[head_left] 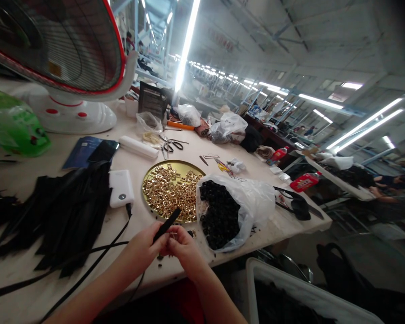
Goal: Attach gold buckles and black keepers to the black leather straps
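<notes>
My left hand [151, 238] is closed around a flat black strap [167, 224], whose free end sticks up toward the tray. Pressed against it, my right hand [184, 248] is closed at the fingertips; a small bit of metal seems to show there, but the fingers mostly cover it. Just beyond both hands lies a round gold tray [189, 166] heaped with small gold metal buckles [170, 193]. To the right of my hands, a clear plastic bag [256, 198] lies on its side, its mouth showing many small black pieces [219, 216].
Black straps [77, 211] lie in a pile at the left, beside a white power bank [121, 188] with a cable. A fan [81, 117] stands behind. Scissors [171, 144] lie beyond the tray. Below the table's right edge is a white bin [251, 274].
</notes>
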Available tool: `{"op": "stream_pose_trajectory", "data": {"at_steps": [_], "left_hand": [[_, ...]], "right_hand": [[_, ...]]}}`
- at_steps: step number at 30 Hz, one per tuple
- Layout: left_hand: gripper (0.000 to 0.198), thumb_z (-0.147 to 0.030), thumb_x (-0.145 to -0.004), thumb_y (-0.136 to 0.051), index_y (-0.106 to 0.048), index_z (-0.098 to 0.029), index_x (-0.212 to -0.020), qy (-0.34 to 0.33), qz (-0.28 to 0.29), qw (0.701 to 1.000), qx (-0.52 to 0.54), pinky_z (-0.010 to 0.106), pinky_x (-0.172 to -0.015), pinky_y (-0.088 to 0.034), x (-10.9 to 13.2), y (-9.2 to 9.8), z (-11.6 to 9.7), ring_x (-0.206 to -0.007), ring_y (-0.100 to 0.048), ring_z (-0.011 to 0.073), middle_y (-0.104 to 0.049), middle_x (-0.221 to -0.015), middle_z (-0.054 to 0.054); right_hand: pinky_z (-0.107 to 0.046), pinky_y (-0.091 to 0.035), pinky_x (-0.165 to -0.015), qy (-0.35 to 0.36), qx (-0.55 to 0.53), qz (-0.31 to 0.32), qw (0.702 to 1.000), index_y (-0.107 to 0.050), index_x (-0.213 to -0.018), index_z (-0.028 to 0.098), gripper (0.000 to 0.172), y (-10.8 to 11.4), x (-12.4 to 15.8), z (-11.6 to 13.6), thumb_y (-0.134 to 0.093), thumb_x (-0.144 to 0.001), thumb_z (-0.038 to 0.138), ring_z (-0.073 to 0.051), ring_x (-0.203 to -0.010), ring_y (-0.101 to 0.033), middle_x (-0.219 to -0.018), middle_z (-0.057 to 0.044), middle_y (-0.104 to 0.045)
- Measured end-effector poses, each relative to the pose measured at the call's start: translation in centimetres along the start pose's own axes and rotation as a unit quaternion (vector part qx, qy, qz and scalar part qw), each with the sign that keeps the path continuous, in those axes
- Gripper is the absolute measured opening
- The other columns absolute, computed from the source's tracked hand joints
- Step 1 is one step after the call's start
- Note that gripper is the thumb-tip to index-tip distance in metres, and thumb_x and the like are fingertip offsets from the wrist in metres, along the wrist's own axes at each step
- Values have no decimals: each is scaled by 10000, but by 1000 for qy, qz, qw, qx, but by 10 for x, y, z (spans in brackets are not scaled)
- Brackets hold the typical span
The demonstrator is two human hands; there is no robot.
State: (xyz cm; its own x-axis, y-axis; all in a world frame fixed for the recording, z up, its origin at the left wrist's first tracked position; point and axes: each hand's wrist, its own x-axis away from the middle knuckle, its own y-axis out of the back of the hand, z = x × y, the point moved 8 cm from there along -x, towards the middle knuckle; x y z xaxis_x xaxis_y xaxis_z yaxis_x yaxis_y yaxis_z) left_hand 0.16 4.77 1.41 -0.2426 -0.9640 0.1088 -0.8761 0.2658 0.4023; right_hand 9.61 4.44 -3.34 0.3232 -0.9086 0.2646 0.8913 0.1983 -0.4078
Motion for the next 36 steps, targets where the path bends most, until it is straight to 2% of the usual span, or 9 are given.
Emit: {"op": "stream_pose_trajectory", "data": {"at_steps": [5,9,13,17,20,23,27,30,36], "left_hand": [[372,-520,-761,-377,-523,-183,-820,89,12,987,134,188,-350,-254,3,-14,28,-341,-363,73,-488,-519,-76],[387,-513,-756,-396,-508,-182,-921,96,40,984,147,172,-338,-229,3,-32,40,-322,-336,59,-472,-512,-89],[359,-492,-764,-401,-532,-186,-899,80,38,989,115,173,-348,-249,3,-31,34,-351,-349,69,-458,-507,-87],[351,-469,-768,-390,-549,-192,-913,93,43,991,88,182,-356,-270,6,-29,30,-354,-356,81,-447,-506,-91],[354,-437,-796,-366,-570,-193,-951,82,51,995,33,209,-433,-355,7,-29,25,-421,-467,120,-503,-524,-67],[340,-387,-825,-352,-585,-203,-991,41,37,998,-38,251,-592,-423,8,-24,16,-625,-597,181,-636,-670,-2],[303,-319,-831,-353,-603,-228,-976,15,40,992,-123,277,-679,-422,9,-18,8,-793,-623,220,-687,-880,47],[293,-301,-829,-350,-605,-232,-957,13,57,991,-122,267,-666,-415,9,-17,8,-769,-621,209,-685,-849,37],[273,-342,-800,-365,-586,-184,-827,22,80,996,-21,243,-561,-394,1,-27,14,-581,-545,162,-581,-618,-18]], "right_hand": [[-249,-484,-663,27,-171,-123,977,-517,-931,202,299,21,-1,16,-680,-684,246,-116,-669,-650,-778,-4,-700],[-258,-484,-680,43,-264,-128,955,-524,-960,217,311,17,0,22,-675,-688,204,-140,-772,-657,-845,-21,-711],[-272,-483,-693,30,-299,-118,946,-546,-896,209,231,13,2,17,-668,-702,238,-157,-821,-652,-857,-32,-714],[-304,-478,-757,21,-309,-126,943,-567,-877,212,199,15,3,12,-658,-712,275,-163,-844,-644,-873,-27,-710],[-327,-467,-802,29,-285,-145,947,-581,-853,211,194,16,3,8,-656,-707,316,-177,-861,-639,-858,-33,-707],[-355,-466,-812,43,-248,-165,954,-587,-831,205,218,17,4,3,-641,-705,374,-201,-869,-636,-842,-56,-703],[-361,-465,-818,32,-244,-172,954,-585,-835,208,243,21,4,-6,-652,-686,387,-208,-881,-634,-855,-58,-698],[-348,-465,-805,33,-242,-158,957,-578,-894,229,291,21,3,-7,-669,-673,394,-194,-882,-634,-868,-37,-701],[-321,-483,-695,47,-201,-137,969,-606,-863,207,323,9,5,-10,-686,-647,433,-187,-762,-626,-829,-49,-693]]}}
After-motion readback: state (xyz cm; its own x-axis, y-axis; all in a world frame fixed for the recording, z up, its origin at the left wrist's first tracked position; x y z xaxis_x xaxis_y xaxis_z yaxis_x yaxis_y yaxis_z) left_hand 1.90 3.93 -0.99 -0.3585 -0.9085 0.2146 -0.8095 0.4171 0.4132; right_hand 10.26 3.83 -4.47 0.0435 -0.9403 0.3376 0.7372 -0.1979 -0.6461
